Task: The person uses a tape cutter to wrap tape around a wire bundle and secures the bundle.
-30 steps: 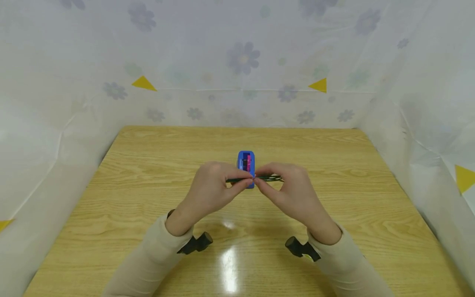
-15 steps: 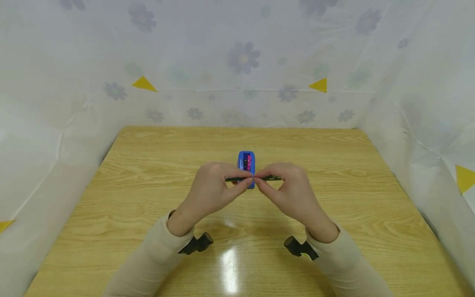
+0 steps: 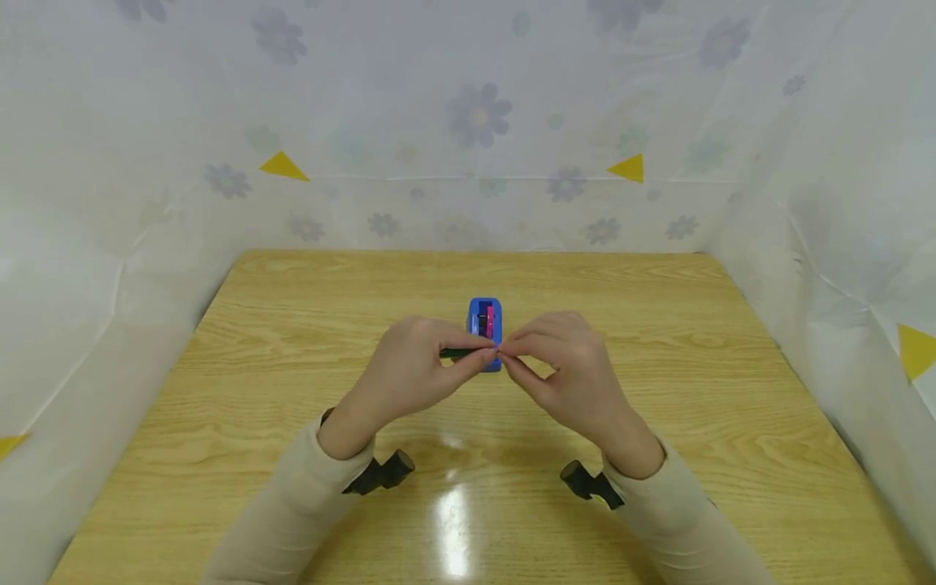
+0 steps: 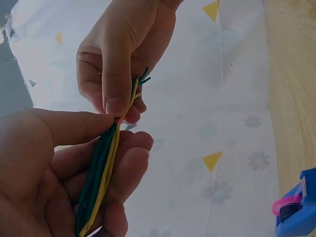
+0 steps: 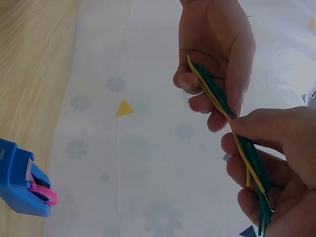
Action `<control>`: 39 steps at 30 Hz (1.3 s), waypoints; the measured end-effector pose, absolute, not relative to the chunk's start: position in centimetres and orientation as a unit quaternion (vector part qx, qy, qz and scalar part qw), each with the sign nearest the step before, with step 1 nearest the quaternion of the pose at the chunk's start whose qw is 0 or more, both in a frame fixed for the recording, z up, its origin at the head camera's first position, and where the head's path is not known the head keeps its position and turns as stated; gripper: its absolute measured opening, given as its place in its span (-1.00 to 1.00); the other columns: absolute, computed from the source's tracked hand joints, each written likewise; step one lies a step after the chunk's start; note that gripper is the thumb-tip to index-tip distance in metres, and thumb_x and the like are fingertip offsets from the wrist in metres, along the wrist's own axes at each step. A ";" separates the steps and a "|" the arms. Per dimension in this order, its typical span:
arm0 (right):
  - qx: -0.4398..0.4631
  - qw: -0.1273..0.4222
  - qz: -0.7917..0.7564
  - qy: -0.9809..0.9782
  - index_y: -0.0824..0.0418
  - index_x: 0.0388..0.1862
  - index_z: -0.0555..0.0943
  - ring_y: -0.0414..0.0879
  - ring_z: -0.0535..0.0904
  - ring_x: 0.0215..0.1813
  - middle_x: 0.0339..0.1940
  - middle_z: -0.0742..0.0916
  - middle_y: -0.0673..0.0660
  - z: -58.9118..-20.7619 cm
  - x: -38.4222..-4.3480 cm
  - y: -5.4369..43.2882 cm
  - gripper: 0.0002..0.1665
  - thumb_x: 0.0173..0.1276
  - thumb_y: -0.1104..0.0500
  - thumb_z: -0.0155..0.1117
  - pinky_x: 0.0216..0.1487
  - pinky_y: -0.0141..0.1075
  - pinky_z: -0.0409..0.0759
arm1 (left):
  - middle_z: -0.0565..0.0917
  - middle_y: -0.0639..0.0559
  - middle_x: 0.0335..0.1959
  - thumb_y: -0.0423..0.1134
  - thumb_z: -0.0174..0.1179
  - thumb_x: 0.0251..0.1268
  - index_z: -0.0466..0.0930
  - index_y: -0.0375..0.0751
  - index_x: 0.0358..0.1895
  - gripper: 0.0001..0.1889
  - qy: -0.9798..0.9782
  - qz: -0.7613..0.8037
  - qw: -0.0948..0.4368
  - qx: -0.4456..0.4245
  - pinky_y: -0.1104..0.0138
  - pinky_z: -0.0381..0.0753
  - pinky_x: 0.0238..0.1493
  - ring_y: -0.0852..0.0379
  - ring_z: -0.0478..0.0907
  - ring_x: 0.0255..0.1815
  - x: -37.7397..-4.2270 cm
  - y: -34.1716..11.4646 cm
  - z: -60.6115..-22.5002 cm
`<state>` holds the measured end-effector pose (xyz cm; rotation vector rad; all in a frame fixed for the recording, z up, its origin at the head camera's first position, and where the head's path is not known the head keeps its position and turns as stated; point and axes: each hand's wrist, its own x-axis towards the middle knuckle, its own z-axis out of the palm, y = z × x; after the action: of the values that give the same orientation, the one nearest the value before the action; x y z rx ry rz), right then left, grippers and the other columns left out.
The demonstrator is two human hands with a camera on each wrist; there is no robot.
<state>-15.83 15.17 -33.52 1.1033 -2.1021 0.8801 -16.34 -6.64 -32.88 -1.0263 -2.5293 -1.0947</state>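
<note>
My left hand (image 3: 413,366) pinches a thin bundle of green and yellow strands (image 4: 101,163) between thumb and fingers. From the other side, the right hand (image 3: 578,378) pinches the bundle at its middle, fingertips meeting those of the left. A small pinkish-orange band (image 4: 120,120) shows on the strands where the fingertips meet, mostly hidden by them. In the right wrist view the loose strand ends (image 5: 261,212) fan out beneath the right fingers. Just behind the hands, a blue tape dispenser (image 3: 473,315) with a pink roll (image 3: 491,322) stands on the table, its near end overlapped by the fingers.
The wooden table (image 3: 292,301) is bordered by pale flower-patterned sheeting (image 3: 409,89) at the back and sides. Yellow triangles (image 3: 627,168) mark the sheeting. A black wrist camera (image 3: 380,474) hangs by each sleeve.
My right hand has turned, its knuckles rising and its fingers shifting on the bundle, so the strand ends on that side no longer show in the head view. The left hand has drifted slightly left.
</note>
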 end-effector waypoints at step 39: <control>0.308 0.086 0.411 -0.854 0.12 -0.32 0.75 -0.28 0.67 -0.24 -0.35 0.74 -0.17 -33.4 -15.8 15.5 -0.95 0.35 0.21 0.38 -0.25 -0.21 0.65 | 0.77 0.12 -0.33 -0.22 0.41 0.23 0.84 -0.08 -0.23 -0.90 -0.866 -0.332 0.157 -0.340 0.43 0.45 -0.52 0.33 0.57 -0.49 -16.1 -5.8 -33.6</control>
<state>-15.81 15.51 -33.39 0.9173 -2.5442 1.2260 -16.09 -5.75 -33.65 -0.9742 -2.4777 -0.9490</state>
